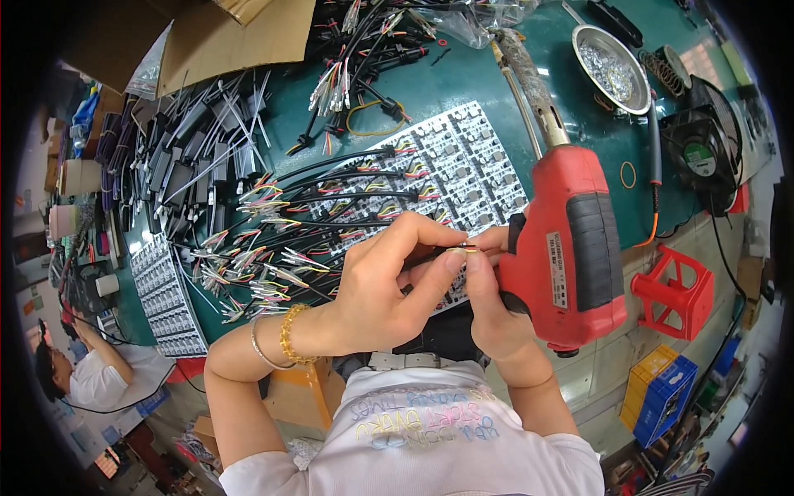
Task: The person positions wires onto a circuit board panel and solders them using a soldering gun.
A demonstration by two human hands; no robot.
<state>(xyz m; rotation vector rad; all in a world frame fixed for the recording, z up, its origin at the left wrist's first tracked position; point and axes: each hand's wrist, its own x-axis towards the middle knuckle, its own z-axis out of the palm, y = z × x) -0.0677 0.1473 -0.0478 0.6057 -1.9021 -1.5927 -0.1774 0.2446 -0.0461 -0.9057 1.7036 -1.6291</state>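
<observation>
With left elbow (222, 361) bent, left fingers (423, 231) and right fingers (484, 288) pinch close together.

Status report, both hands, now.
Left hand and right hand pinching thin wires. Red soldering gun at right hand, hold unclear. Black cables, white circuit boards just beyond.

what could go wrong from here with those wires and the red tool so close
The thin wires are pinched only at the fingertips of the left hand and right hand, so they might slip.

The red gun-shaped tool sits right beside the right hand and could get bumped; whether it is hot can't be seen.

The yellow bracelet is near loose cable ends and might snag them.
</observation>
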